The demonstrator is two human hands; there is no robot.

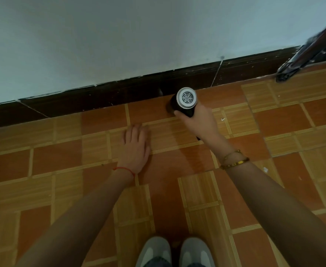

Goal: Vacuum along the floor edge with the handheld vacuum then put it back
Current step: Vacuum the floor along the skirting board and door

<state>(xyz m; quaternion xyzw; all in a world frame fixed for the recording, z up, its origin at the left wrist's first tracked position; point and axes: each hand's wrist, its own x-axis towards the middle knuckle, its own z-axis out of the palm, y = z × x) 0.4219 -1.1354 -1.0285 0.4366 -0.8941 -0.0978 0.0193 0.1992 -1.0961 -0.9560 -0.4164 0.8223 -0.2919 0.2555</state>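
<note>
Grey shoes point(174, 251) sit closest to us at the bottom edge, toes toward the wall. We see the handheld vacuum point(184, 102) low at the floor edge, its nose against the dark skirting point(119, 95) and its white vented rear cap facing up at us. Our right hand point(198, 120) has its grip clenched round the black body, arm stretched forward, gold bracelets point(233, 159) at the wrist. Our left hand point(136, 145) lies flat, fingers spread loose on the tiled floor point(62, 160), holding nothing, a red thread point(123, 169) round its wrist. A dark door frame point(310, 54) leans in at upper right.
</note>
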